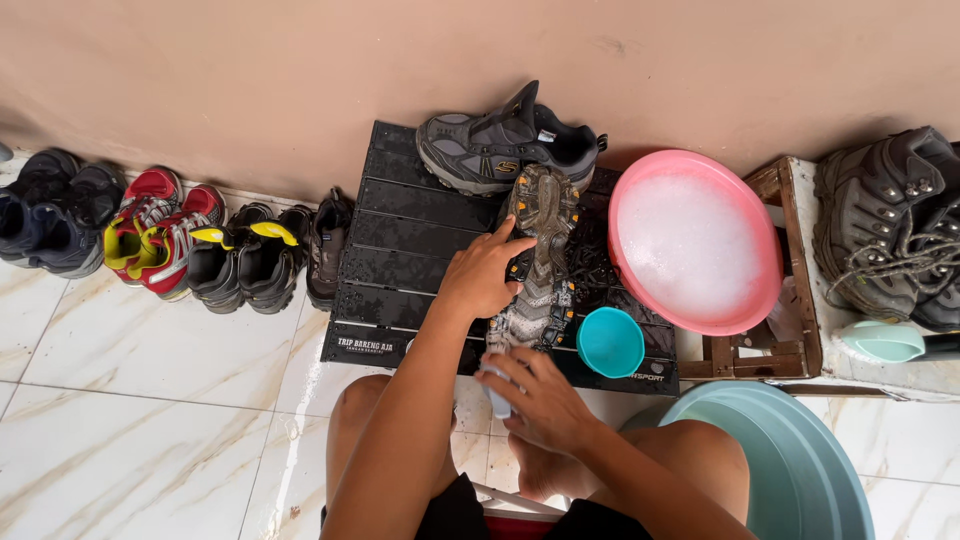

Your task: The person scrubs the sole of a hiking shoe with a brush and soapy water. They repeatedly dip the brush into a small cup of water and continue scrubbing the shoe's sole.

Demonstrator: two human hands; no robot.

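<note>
My left hand (482, 272) grips a grey shoe (541, 250) turned sole-up over a black slatted mat (400, 255). My right hand (540, 400) is closed around a small pale brush handle (493, 392) at the heel end of that shoe. The matching grey shoe (505, 140) lies on its side at the mat's far edge, against the wall. A pink basin (700, 315) full of white suds sits just right of the held shoe. A small teal cup (611, 341) stands between the shoe and the basin.
Pairs of shoes line the wall at left: dark blue (50, 210), red and yellow (155, 228), black (250, 258). Grey boots (890, 225) rest on a ledge at right beside a wooden crate (795, 330). A large teal tub (800, 470) stands by my right knee. The floor is marble tile.
</note>
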